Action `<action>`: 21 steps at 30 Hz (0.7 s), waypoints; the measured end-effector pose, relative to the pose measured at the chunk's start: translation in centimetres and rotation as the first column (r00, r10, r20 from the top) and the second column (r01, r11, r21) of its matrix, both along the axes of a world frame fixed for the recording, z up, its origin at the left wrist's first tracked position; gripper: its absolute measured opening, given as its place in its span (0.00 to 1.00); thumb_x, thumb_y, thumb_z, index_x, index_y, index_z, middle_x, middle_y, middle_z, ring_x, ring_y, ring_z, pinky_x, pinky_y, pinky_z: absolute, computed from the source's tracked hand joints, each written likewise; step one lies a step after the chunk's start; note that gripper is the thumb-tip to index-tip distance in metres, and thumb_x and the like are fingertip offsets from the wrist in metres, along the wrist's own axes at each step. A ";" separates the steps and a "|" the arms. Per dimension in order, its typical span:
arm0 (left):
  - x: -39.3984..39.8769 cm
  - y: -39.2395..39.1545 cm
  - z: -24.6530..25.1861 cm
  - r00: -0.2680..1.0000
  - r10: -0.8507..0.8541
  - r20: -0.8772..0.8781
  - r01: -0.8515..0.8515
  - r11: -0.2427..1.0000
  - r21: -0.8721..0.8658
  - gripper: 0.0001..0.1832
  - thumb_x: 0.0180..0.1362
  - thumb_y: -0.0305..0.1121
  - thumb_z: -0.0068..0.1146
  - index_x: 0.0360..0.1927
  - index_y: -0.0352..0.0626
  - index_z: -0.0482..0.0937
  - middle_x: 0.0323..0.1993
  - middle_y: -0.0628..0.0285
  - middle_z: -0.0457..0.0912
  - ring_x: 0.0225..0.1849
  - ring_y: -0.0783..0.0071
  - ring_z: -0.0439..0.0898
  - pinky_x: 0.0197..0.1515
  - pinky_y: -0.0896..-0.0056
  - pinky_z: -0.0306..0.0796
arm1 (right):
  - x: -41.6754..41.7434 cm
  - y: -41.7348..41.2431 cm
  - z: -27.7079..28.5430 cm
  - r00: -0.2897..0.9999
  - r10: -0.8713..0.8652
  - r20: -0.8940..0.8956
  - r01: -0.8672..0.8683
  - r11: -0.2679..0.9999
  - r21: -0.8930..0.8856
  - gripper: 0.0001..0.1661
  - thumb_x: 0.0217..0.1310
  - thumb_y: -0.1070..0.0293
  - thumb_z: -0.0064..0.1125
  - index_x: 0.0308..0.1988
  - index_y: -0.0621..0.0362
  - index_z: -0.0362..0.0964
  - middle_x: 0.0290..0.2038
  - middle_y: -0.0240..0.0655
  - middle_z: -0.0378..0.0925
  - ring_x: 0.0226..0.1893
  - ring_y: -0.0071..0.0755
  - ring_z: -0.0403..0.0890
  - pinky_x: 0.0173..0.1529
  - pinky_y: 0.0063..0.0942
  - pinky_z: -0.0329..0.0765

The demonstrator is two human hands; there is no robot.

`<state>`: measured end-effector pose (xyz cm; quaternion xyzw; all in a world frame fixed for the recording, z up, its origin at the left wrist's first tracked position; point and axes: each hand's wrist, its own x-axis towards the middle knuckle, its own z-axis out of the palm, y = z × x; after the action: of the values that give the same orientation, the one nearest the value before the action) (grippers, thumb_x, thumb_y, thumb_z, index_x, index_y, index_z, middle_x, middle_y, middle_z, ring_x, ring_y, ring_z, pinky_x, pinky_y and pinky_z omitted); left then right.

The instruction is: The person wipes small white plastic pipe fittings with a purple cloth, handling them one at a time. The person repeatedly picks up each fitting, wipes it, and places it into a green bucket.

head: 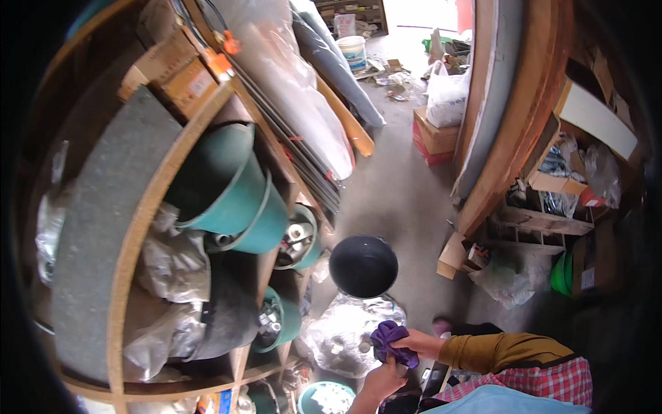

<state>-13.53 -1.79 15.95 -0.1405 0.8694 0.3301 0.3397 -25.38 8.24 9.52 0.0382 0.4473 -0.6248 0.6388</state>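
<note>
A crumpled purple cloth [388, 339] is gripped between my two hands. My right hand [421, 343], coming out of a mustard sleeve, pinches it from the right side. From below, my left hand [384, 382] holds its lower edge. Under and left of the cloth lies a clear plastic bag [331, 331] with small pieces inside, partly lost in glare. A black bucket [363, 266] stands just beyond the bag on the concrete floor. Nearer to my left hand is a teal tub [327, 385] filled with small white pieces.
To the left, a wooden shelf [150, 196] holds teal buckets [222, 191] and grey plastic sacks [176, 264]. Wrapped rolls [310, 103] and metal rods [295, 139] lean beside the aisle. Cardboard boxes [439, 135] and tall boards [517, 129] stand on the right.
</note>
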 end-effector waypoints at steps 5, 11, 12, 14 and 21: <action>-0.9 0.3 -8.3 0.997 0.070 -0.043 -0.069 0.997 0.032 0.42 0.44 0.48 0.52 0.54 0.30 0.46 0.29 0.41 0.77 0.33 0.42 0.76 0.35 0.54 0.71 | -1.6 -0.7 -7.0 1.000 0.018 -0.022 -0.017 0.999 0.039 0.20 0.47 0.75 0.56 0.45 0.64 0.67 0.39 0.35 0.73 0.39 0.29 0.73 0.49 0.26 0.69; -0.4 -2.8 -17.4 0.760 0.643 0.091 -0.455 0.427 0.781 0.43 0.42 0.32 0.60 0.61 0.44 0.48 0.42 0.55 0.71 0.35 0.67 0.77 0.30 0.69 0.73 | -3.3 -3.1 -9.6 0.983 -0.012 -0.183 -0.020 0.984 -0.174 0.24 0.47 0.75 0.58 0.48 0.62 0.65 0.41 0.34 0.73 0.42 0.27 0.72 0.51 0.27 0.68; -0.4 -3.0 -18.1 0.651 0.732 0.201 -0.394 0.100 0.913 0.41 0.42 0.32 0.58 0.60 0.45 0.49 0.40 0.55 0.72 0.33 0.66 0.77 0.29 0.66 0.74 | -3.1 -4.1 -10.8 0.948 -0.025 -0.317 -0.024 0.988 -0.150 0.25 0.47 0.74 0.59 0.49 0.62 0.65 0.42 0.34 0.73 0.42 0.27 0.72 0.51 0.26 0.68; -0.9 -3.4 -20.0 0.538 0.775 0.332 -0.210 -0.258 0.943 0.37 0.41 0.34 0.56 0.58 0.46 0.55 0.36 0.56 0.74 0.29 0.64 0.76 0.27 0.65 0.73 | -3.0 -5.6 -12.3 0.818 -0.051 -0.574 -0.014 0.994 -0.108 0.28 0.47 0.71 0.61 0.50 0.63 0.64 0.42 0.34 0.73 0.43 0.25 0.72 0.51 0.25 0.68; -0.3 -6.2 -20.1 0.477 0.858 0.191 -0.051 -0.189 0.981 0.25 0.44 0.46 0.49 0.42 0.38 0.70 0.18 0.55 0.70 0.13 0.70 0.66 0.23 0.62 0.68 | -1.7 -9.0 -13.6 0.656 -0.237 -0.716 -0.001 0.949 -0.315 0.25 0.49 0.73 0.60 0.49 0.61 0.64 0.38 0.35 0.75 0.40 0.24 0.73 0.47 0.24 0.69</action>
<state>-13.80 -8.02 -4.14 -0.1090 0.3156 0.9347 -0.1216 -27.11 -0.81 -4.07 -0.2848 0.5700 -0.6839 0.3553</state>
